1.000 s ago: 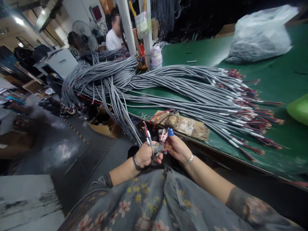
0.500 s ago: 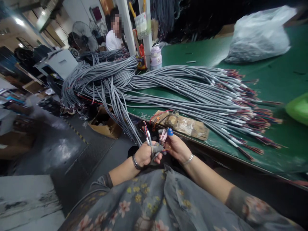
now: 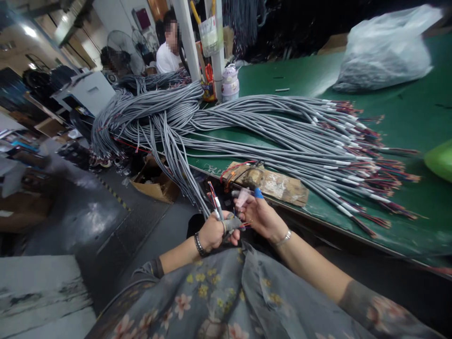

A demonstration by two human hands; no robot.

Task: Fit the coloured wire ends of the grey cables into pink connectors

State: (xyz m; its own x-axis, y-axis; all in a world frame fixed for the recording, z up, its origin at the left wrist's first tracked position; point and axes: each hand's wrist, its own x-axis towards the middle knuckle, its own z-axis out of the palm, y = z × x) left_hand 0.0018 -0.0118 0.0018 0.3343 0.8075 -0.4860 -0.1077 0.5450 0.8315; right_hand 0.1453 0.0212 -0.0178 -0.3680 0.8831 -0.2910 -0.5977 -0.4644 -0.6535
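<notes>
The left hand (image 3: pixel 213 230) is closed around a few grey cables in front of the counter's near edge. Two white-sleeved cable ends (image 3: pixel 216 207) stand up out of this grip, with thin coloured wires fanning from their tips. The thumb is wrapped in a grey cover, and beside it more bare coloured wires (image 3: pixel 244 226) point across toward the other hand. The right hand (image 3: pixel 263 216) has its fingers curled about a small pink tool (image 3: pixel 243 197), which is blurred; its thumb wears a blue cap (image 3: pixel 259 193) and stands slightly off the tool. The two hands are near each other, the coloured wires lying between them

On the green counter (image 3: pixel 310 75), a large spread of grey cables (image 3: pixel 247 117) runs from a coiled heap at the left end, where some lengths hang over the edge, toward the right, ending in white sleeves and frayed coloured wires. A wooden board (image 3: pixel 282 188) lies along the near edge, just beyond the right hand. A plastic bag (image 3: pixel 384 54) sits toward the far right corner, and a lilac bottle (image 3: pixel 230 84) stands beside the post at the far left. Beyond the heap, a co-worker (image 3: pixel 166 59) wears white
</notes>
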